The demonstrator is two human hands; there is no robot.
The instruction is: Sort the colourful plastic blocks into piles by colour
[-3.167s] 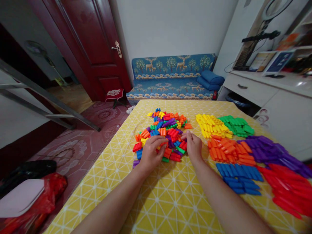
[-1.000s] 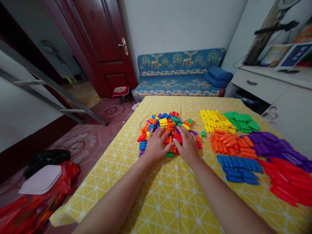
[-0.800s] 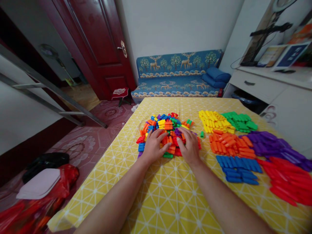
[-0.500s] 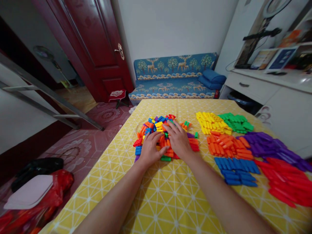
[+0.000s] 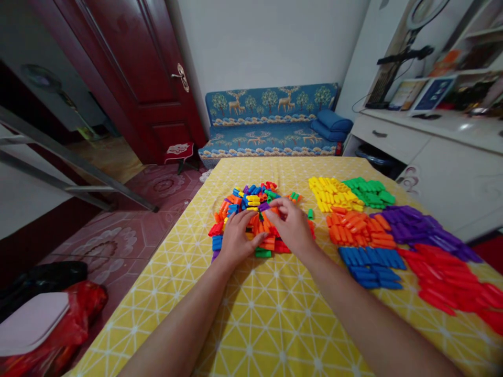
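Note:
A mixed pile of small plastic tube-shaped pieces [image 5: 253, 199] in several colours lies on the yellow tablecloth. My left hand [image 5: 238, 238] rests at the pile's near left side, fingers spread over the pieces and thumb apart, holding nothing visible. At the right of the pile, my right hand [image 5: 293, 225] has its thumb and index finger closed at the end of a purple tube piece [image 5: 264, 207]. Orange pieces [image 5: 263, 225] lie between both hands, and a green piece [image 5: 263, 253] sits at the near edge. Some of the pile is hidden under my hands.
Right of the pile are single-colour groups: yellow [image 5: 334, 193], green [image 5: 369, 192], orange [image 5: 359, 229], purple [image 5: 424, 230], blue [image 5: 371, 267] and red [image 5: 451, 280]. A blue patterned sofa [image 5: 271, 133] stands beyond the table, with a white cabinet [image 5: 444, 167] at the right.
My right hand's fingers have gone from stretched flat over the pile to curled at a purple piece. My left hand stays nearly in place. The whole view has shifted slightly.

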